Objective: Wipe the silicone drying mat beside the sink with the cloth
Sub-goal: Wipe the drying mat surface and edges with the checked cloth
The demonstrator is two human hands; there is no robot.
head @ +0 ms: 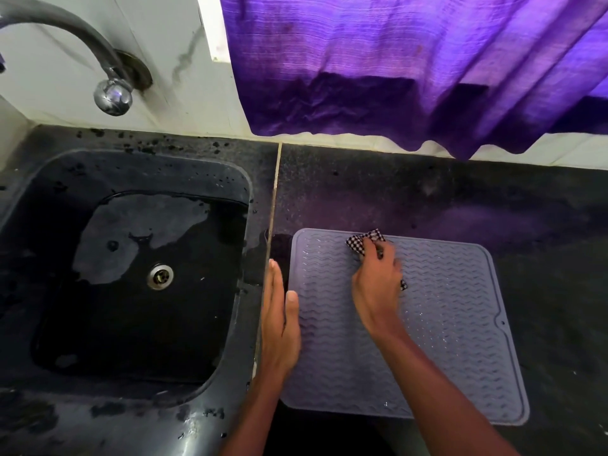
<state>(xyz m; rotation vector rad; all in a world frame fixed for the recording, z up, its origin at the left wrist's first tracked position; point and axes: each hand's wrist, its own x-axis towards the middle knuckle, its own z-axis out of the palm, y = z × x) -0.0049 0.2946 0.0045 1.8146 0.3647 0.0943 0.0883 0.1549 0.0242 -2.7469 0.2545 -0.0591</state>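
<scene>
Currently, mat's near edge: the silicone drying mat (444, 357) is laid flat on the dark counter (427, 192), just right of the sink (49, 192); its near right corner is reached by neither hand.
Mat's right half: small glinting droplets (437, 327) are seen among the wavy ridges, so this part is judged not yet wiped.
Left hand (281, 320): it is laid flat with the fingers straight along the mat's left edge, the thumb over the rim; nothing is held, and the mat is probably being steadied.
Right hand (375, 281): the fingers are curled round the cloth, which is pressed onto the mat's far left part.
Cloth (360, 243): a black-and-white check, bunched, is seen poking out beyond the fingers and at the hand's right side.
Progress: wiping is judged to be under way near the far left corner; how much has been covered cannot be told, and the right and near parts appear to be left.
Sink: a shallow pool of water is seen around the drain (160, 276).
Far wall: a tap (112, 93) is mounted at the left, a purple curtain (394, 60) is hung at the right.
</scene>
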